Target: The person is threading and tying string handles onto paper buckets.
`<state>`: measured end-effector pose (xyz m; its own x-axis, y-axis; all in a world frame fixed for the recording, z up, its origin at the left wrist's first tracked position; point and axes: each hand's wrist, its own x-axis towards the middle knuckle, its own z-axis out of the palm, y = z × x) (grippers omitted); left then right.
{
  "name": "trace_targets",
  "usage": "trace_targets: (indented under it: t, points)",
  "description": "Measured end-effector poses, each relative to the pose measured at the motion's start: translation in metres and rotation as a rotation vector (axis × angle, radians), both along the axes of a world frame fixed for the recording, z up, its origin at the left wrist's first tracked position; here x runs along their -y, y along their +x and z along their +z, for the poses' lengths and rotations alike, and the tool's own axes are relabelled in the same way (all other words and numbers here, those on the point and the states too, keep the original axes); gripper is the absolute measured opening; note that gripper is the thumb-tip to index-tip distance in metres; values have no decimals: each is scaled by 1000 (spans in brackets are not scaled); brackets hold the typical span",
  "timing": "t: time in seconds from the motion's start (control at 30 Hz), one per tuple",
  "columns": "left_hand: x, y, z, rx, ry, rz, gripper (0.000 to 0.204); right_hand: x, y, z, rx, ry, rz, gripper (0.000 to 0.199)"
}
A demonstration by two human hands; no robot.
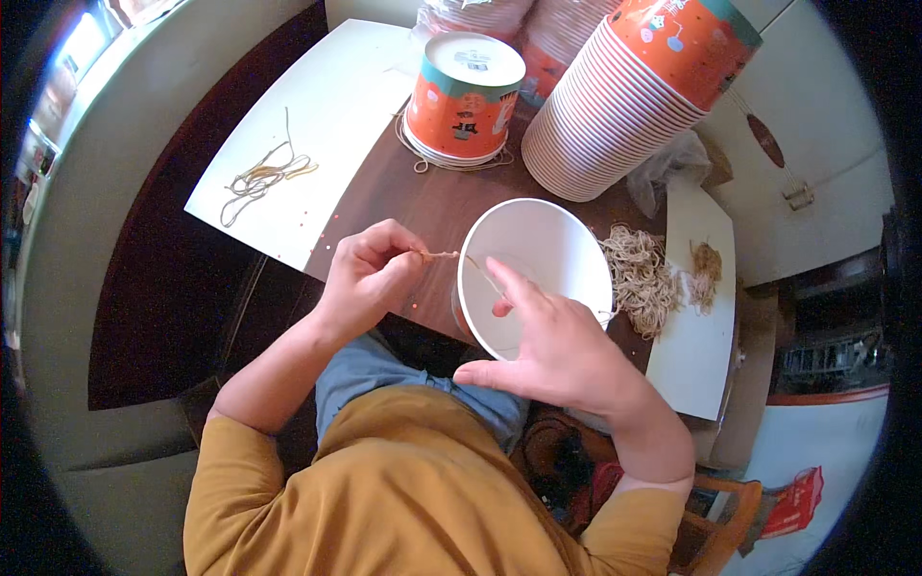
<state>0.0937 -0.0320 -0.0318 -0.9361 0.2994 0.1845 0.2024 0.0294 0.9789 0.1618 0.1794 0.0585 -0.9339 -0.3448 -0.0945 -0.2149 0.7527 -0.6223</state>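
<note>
My left hand (370,274) is closed in a pinch on the end of a thin beige cord (442,254), just left of a white-lined paper bucket (567,240). The bucket stands at the table's near edge, tilted with its mouth toward me. From my left fingertips the cord runs over the rim toward my right hand (567,350). That hand hovers in front of the bucket's mouth with thumb and fingers spread. Part of the cord passes close to its index finger; whether they touch, I cannot tell. A bit of cord also shows at the bucket's right rim.
Right of the bucket lies a tangled pile of cords (639,278), with a smaller bundle (706,274) beyond. Behind stand an upside-down orange bucket (456,120) and a tall leaning stack of buckets (615,125). Loose cords (264,178) lie on the white left table section (317,86).
</note>
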Motion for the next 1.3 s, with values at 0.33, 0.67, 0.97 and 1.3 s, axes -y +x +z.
trace_targets:
  t: [0.33,0.67,0.97,1.3]
  points:
    - [-19,-10,-1,164,285,-184,38,-7,-4,-10,79,46,-2,45]
    - [-11,-19,11,-12,-249,-182,14,-15,1,-17,-50,22,-33,25]
    - [24,3,22,338,-87,-527,21,-33,-6,-9,-245,187,-83,15]
    - [-11,1,48,458,252,-387,22,-24,-37,55,-341,183,203,15]
